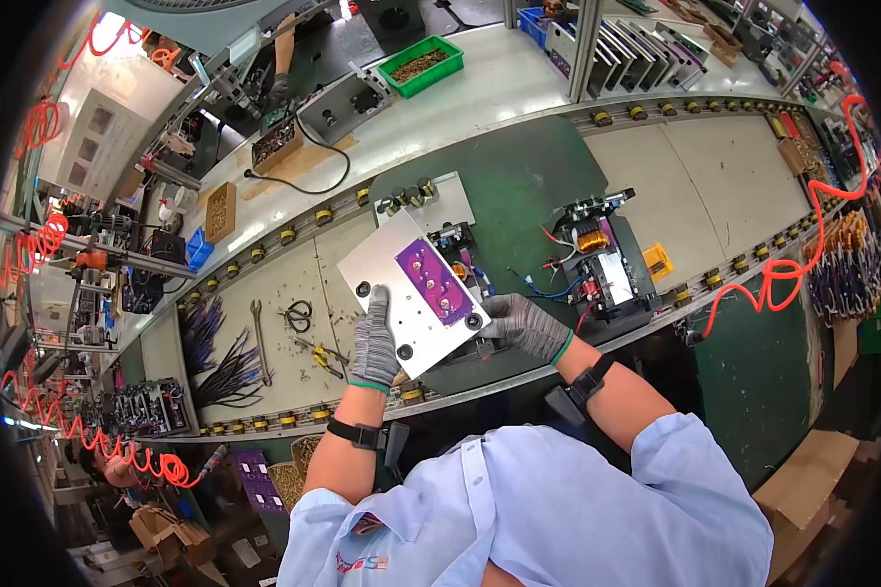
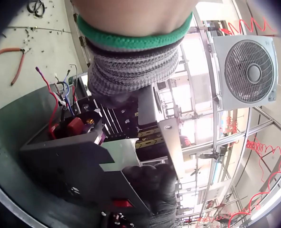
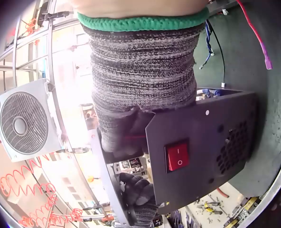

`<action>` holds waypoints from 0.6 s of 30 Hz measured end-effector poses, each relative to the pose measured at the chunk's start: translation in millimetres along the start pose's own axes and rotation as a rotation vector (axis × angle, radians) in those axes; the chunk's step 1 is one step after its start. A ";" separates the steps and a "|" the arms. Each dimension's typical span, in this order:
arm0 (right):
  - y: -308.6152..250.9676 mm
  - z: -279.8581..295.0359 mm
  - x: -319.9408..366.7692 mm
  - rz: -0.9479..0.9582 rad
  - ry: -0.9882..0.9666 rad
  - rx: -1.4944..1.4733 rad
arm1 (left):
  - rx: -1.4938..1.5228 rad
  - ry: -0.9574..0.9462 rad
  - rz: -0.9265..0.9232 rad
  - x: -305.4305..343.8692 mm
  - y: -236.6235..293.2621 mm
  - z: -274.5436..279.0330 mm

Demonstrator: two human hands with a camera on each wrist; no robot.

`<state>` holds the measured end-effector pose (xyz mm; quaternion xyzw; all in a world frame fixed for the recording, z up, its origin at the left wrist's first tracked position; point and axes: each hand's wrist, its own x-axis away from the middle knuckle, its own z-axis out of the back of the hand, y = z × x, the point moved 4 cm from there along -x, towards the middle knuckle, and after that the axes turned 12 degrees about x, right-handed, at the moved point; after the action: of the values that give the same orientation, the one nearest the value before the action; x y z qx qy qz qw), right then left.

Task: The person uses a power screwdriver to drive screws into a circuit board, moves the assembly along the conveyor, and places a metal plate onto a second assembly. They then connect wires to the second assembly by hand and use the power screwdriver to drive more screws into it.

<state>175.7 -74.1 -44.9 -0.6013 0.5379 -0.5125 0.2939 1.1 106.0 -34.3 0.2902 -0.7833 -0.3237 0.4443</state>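
Wht. plate [image 1: 403, 298] is being gripped btwn. L hand [image 1: 374, 344] & R hand [image 1: 526, 327]. Long axis is being slanted far-L/near-R.

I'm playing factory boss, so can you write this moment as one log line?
left hand: grips white plate | right hand: grips plate's edge | purple panel: on plate | red switch: on dark casing

On my distant feed, the gloved right hand [image 3: 143, 78] sits at the upper left edge of the dark panel [image 3: 202, 128], fingertips partly hidden from me. The panel carries a red rocker switch [image 3: 177, 156]. Left of its lower end I see the left hand [image 3: 136, 190], fingers bent; farther left, a fan [image 3: 23, 124]. Green worktop [image 3: 273, 114] shows right of the panel.
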 end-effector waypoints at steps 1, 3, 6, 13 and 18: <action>1.4 1.4 -0.4 -0.031 -0.008 -0.057 | 0.060 -0.015 0.011 2.3 -1.3 -5.9; 0.5 3.3 1.0 -0.044 -0.027 -0.076 | 0.051 -0.011 0.029 7.2 3.6 -12.7; 0.4 7.5 -0.8 -0.018 -0.148 -0.057 | -0.036 -0.006 0.008 10.4 13.5 -16.7; -12.3 -1.9 1.3 -0.216 -0.043 -0.072 | -0.247 0.047 -0.134 -2.6 10.7 -4.8; -19.2 -4.6 7.3 -0.220 -0.039 -0.155 | -0.059 -0.054 -0.175 1.8 7.6 -22.9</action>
<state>177.3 -75.3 -23.9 -0.6876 0.5008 -0.4867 0.1989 19.2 103.7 -18.6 0.3357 -0.7567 -0.3919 0.4014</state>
